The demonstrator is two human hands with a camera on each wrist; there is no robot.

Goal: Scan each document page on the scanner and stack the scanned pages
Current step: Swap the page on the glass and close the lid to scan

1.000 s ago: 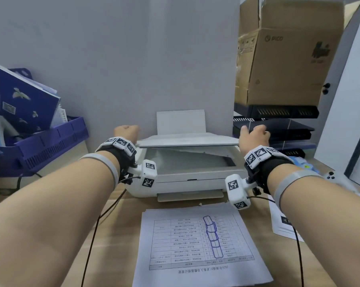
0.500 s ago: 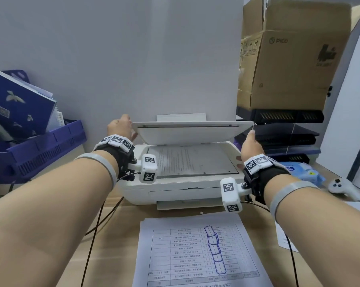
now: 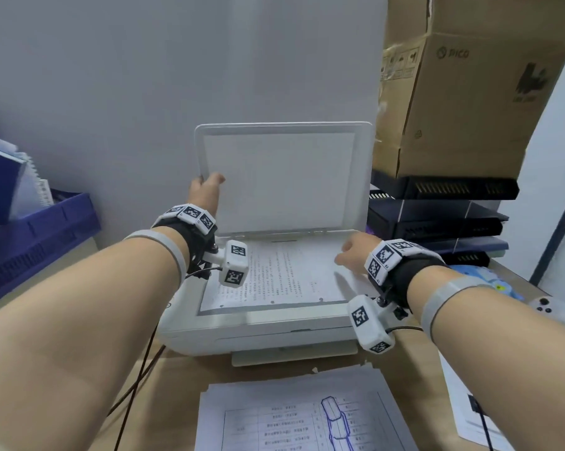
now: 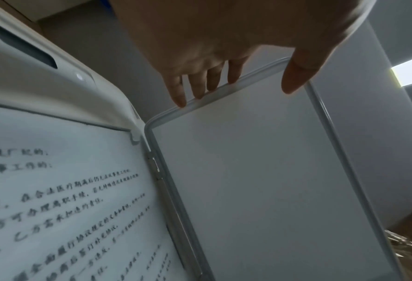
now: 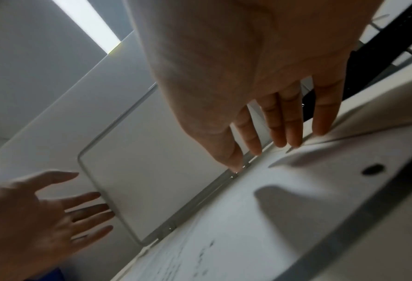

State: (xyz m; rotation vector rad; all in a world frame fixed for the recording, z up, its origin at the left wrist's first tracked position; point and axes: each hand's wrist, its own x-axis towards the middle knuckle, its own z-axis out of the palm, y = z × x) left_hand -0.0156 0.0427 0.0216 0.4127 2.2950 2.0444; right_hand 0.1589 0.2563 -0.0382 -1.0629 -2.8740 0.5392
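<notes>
Scanner lid (image 3: 282,177), half-raised 0.5 s ago, is now being held upright by left hand (image 3: 206,193), fingers spread on its edge, while page (image 3: 281,275) on glass is being touched by right hand's (image 3: 356,252) straight fingers, prob. for removal.

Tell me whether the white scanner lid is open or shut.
Open. The white scanner lid stands raised, the left hand at its edge, and the printed page on the glass lies exposed.
</notes>
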